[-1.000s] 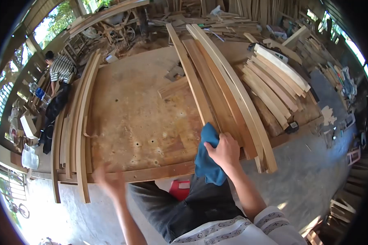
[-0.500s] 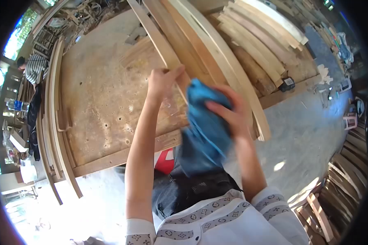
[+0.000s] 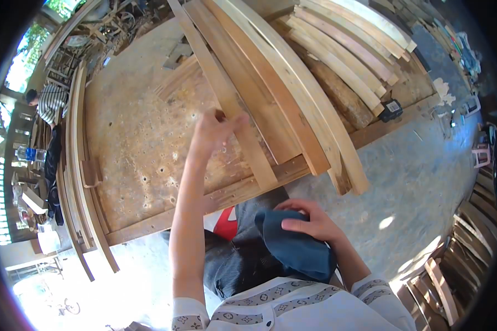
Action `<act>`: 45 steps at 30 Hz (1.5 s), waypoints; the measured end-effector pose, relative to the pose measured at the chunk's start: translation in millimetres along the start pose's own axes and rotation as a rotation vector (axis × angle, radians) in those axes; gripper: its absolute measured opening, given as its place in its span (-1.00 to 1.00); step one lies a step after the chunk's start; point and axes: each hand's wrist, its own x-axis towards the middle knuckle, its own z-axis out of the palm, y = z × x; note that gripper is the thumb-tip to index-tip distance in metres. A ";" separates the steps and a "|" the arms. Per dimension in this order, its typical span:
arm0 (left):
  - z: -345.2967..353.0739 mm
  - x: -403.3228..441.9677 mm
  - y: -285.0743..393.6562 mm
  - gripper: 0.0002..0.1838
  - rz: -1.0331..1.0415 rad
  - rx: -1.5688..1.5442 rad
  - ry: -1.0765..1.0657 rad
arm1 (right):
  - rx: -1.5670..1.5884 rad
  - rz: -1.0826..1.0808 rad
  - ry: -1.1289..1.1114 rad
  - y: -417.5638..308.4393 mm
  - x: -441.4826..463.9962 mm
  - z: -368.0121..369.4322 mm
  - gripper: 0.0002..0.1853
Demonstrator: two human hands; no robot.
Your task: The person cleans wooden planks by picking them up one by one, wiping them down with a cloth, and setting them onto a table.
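Observation:
My left hand (image 3: 216, 132) is at the edge of a narrow wooden board (image 3: 254, 157), with its thumb over the face and its fingers curled at the left side. This board lies lengthwise on the worktable (image 3: 132, 143), its near end at the front rail. Lower down, close to my lap, my right hand (image 3: 310, 219) grips a bunched dark blue cloth (image 3: 292, 243), apart from the wood. A wider brown board (image 3: 254, 105) and an orange-brown board (image 3: 292, 124) lie just right of the narrow one.
Long pale boards (image 3: 328, 127) overhang the table's front edge. Further right are stacked curved pieces (image 3: 342, 66) and a black tape measure (image 3: 391, 109). More long strips (image 3: 83, 182) line the left side. A person in a striped shirt (image 3: 52, 102) is at the far left.
My right hand and the blue cloth have moved down off the board towards my lap. The narrow board's near end now shows, and my left hand sits slightly lower in view.

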 end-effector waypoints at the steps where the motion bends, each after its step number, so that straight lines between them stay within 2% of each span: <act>1: 7.0 -7.6 -2.6 -0.49 0.082 -0.031 -0.021 | -0.019 -0.059 0.172 4.3 2.9 3.0 -0.51; 2: 15.6 -18.6 4.7 -0.49 0.046 -0.065 -0.052 | -0.025 -0.069 0.179 1.8 1.5 -0.8 -0.51; 3: 24.3 -30.2 11.5 -0.49 0.010 -0.101 -0.082 | -0.164 0.005 0.256 -0.9 -1.4 -6.7 -0.53; 4: 29.7 -39.2 13.2 -0.50 0.057 -0.126 -0.067 | -0.304 0.074 0.335 -4.3 -1.6 -10.7 -0.55; 5: 34.5 -48.1 14.3 -0.51 0.104 -0.150 -0.050 | -0.238 0.086 0.347 -4.1 -1.1 -10.6 -0.57; 7: 49.3 -51.9 -2.7 -0.52 0.150 -0.257 0.029 | -0.067 -0.078 0.293 -0.8 2.8 1.9 -0.59; 10: 49.3 -66.8 4.3 -0.59 0.057 -0.607 0.052 | -0.047 -0.237 0.416 3.4 2.7 26.0 -0.65; 14: 59.3 -71.7 4.0 -0.60 0.125 -0.657 0.075 | 0.056 -0.272 0.484 15.8 -0.9 29.2 -0.63; 17: 79.0 -74.1 -1.6 -0.54 0.212 -0.612 0.127 | 0.148 -0.292 0.460 41.5 -8.7 12.6 -0.63; 18: 84.1 -73.6 -1.0 -0.53 0.337 -0.577 0.152 | 0.138 -0.325 0.414 44.1 -13.2 3.3 -0.64; 19: 84.2 -73.2 6.1 -0.51 0.321 -0.522 0.125 | 0.128 -0.327 0.415 46.0 -15.2 -2.7 -0.64; 21: 82.4 -72.1 27.3 -0.43 0.327 -0.390 0.104 | 0.196 -0.364 0.540 60.5 -20.7 -10.8 -0.63; 22: 83.9 -68.7 35.3 -0.41 0.347 -0.276 0.111 | 0.228 -0.386 0.676 78.3 -20.9 -13.6 -0.57; 24: 81.7 -66.0 55.5 -0.38 0.434 0.038 0.160 | 0.465 -0.283 0.778 64.9 -26.9 -17.3 -0.59; 25: 81.6 -70.1 63.0 -0.44 0.501 0.190 0.217 | 0.356 -0.316 0.736 52.1 -28.2 -26.1 -0.66; 26: 81.3 -72.2 67.7 -0.49 0.567 0.342 0.278 | 0.342 -0.299 0.723 75.2 -29.5 -48.3 -0.67; 27: 82.5 -77.1 63.7 -0.56 0.619 0.361 0.305 | 0.327 -0.283 0.712 106.3 -27.1 -79.8 -0.68; 28: 79.9 -83.9 58.8 -0.58 0.685 0.379 0.329 | 0.342 -0.246 0.548 120.8 -24.9 -106.3 -0.61; 30: 68.7 -100.4 43.8 -0.64 0.752 0.437 0.335 | 0.636 -0.395 0.689 57.3 -25.8 -81.7 -0.39; 31: 61.7 -107.1 32.6 -0.66 0.770 0.425 0.323 | 0.901 -0.382 0.729 -15.9 -30.4 -49.1 -0.40; 33: 47.3 -118.1 5.7 -0.67 0.800 0.417 0.308 | 1.031 -0.156 -0.022 -0.1 -45.7 -120.3 -0.55; 34: 39.5 -123.6 -11.6 -0.68 0.754 0.443 0.294 | 0.779 -0.202 0.661 -7.8 -45.5 -102.0 -0.58; 36: 19.1 -136.0 -37.2 -0.72 0.688 0.472 0.305 | -0.017 -0.176 0.772 -1.0 -43.7 -113.0 -0.66; 37: 7.9 -141.4 -47.7 -0.75 0.662 0.474 0.334 | -0.153 -0.176 0.836 -16.8 -42.0 -95.3 -0.70; 39: -15.7 -156.3 -68.2 -0.79 0.580 0.389 0.415 | -0.586 -0.099 0.877 -35.4 -40.7 -72.3 -0.66; 40: -27.7 -166.1 -79.1 -0.82 0.493 0.363 0.455 | -0.649 -0.157 0.926 -32.3 -39.9 -65.5 -0.62; 42: -53.7 -185.5 -94.5 -0.94 0.397 0.333 0.565 | -0.812 -0.297 1.183 -23.5 -33.6 -57.3 -0.62; 43: -69.1 -193.2 -119.3 -0.96 0.285 0.405 0.605 | -0.811 -0.313 1.188 -20.7 -33.7 -58.5 -0.60; 44: -77.9 -201.1 -123.3 -0.91 0.250 0.331 0.703 | -0.811 -0.296 1.214 -25.8 -39.4 -59.4 -0.60; 45: -94.8 -208.3 -144.6 -0.89 0.234 0.384 0.765 | -0.826 -0.233 1.189 -34.0 -44.3 -58.8 -0.59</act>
